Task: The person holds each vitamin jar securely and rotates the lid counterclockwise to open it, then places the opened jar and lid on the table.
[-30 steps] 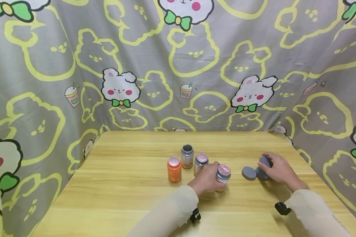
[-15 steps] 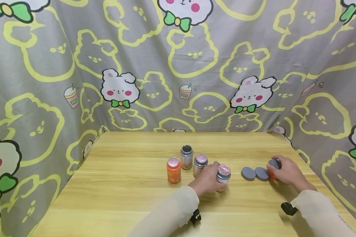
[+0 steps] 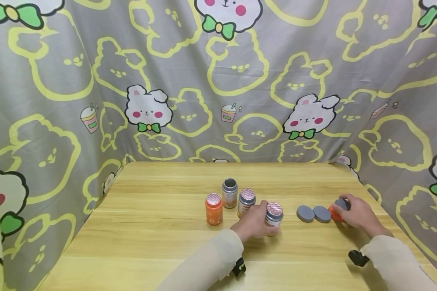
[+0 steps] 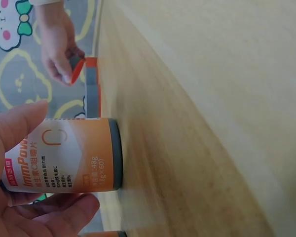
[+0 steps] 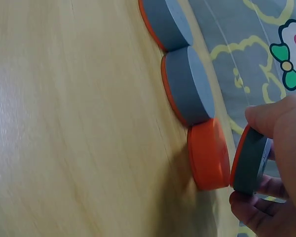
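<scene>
My left hand (image 3: 255, 221) grips a supplement bottle (image 3: 274, 220) with a foil-sealed mouth and a white-and-orange label; in the left wrist view the bottle (image 4: 64, 158) sits between thumb and fingers. At the right, my right hand (image 3: 360, 213) pinches a grey bottle cap (image 5: 250, 160) with an orange rim, tilted on edge. This cap is right beside an orange cap (image 5: 207, 155), which ends a row on the table. Two grey caps, one (image 3: 322, 214) beside the orange one and another (image 3: 305, 214) farther left, complete the row.
Left of my left hand stand three more uncapped bottles: a foil-sealed orange one (image 3: 213, 210), a grey-necked one with a dark open mouth (image 3: 230, 194), and a foil-sealed grey-necked one (image 3: 246, 202). A patterned curtain (image 3: 189, 121) hangs behind the wooden table (image 3: 149, 242).
My right hand has moved right with the grey cap, from over the second grey cap to the orange one, which has come into view. My left hand stays on its bottle.
</scene>
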`<state>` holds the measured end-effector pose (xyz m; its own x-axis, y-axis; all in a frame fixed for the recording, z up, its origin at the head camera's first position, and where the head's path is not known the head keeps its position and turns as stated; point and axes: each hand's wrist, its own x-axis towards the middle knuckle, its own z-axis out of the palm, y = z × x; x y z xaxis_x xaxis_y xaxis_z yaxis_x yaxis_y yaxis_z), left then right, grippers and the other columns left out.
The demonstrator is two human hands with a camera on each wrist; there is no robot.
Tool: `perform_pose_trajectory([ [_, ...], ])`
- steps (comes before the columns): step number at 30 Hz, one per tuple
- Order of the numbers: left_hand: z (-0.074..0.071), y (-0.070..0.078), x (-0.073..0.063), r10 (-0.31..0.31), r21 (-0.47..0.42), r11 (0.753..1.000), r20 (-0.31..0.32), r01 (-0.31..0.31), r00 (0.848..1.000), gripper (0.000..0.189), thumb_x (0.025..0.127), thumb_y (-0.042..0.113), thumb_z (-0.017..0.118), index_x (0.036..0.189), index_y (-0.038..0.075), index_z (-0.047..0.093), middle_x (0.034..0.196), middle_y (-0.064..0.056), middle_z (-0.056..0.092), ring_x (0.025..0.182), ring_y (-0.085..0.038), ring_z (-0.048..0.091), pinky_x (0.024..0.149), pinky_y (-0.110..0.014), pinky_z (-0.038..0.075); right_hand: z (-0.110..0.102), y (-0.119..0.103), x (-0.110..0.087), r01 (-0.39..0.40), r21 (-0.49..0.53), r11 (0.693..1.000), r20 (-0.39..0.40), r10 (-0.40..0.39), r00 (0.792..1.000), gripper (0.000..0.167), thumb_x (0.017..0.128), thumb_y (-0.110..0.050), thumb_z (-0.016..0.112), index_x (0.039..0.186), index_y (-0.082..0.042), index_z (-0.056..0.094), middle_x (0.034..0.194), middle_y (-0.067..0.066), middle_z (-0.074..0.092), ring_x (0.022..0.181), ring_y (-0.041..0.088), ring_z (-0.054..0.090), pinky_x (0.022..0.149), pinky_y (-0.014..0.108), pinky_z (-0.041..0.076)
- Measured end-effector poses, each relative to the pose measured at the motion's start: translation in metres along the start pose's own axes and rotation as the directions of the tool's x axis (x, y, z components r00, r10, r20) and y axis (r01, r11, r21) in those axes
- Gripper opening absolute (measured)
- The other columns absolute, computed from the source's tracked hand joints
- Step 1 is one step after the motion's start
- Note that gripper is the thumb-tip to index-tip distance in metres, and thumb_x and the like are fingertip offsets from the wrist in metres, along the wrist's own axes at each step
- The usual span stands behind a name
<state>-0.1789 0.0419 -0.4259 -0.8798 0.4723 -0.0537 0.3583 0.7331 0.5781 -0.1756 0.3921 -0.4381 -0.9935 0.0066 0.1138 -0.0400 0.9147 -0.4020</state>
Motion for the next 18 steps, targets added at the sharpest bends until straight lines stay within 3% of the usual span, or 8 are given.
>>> perform_pose_trajectory([
  [9,-0.003,0.002,-0.003,-0.014,-0.001,1.000,0.018,0.014,1.000,0.080,0.076,0.045,0.081,0.136,0.009,0.042,0.116,-0.003,0.062,0.102,-0.010,0.059,0.090,-0.030,0.048,0.001,0.017,0.002,-0.059,-0.003,0.998,0.023,0.059,0.998,0.065,0.096,-0.047,0.052,0.124,0.011,0.045,0.112,0.043,0.049,0.095,0.053,0.051,0.076,0.061,0.044],
  [18,-0.004,0.001,-0.005,0.000,-0.003,1.000,0.010,0.000,1.000,0.077,0.076,0.045,0.081,0.134,0.010,0.044,0.114,-0.002,0.063,0.102,-0.010,0.059,0.090,-0.030,0.047,0.000,0.026,0.003,-0.108,-0.005,0.994,0.038,0.108,0.993,0.061,0.100,-0.044,0.042,0.123,0.013,0.044,0.116,0.044,0.046,0.103,0.059,0.045,0.082,0.066,0.040],
])
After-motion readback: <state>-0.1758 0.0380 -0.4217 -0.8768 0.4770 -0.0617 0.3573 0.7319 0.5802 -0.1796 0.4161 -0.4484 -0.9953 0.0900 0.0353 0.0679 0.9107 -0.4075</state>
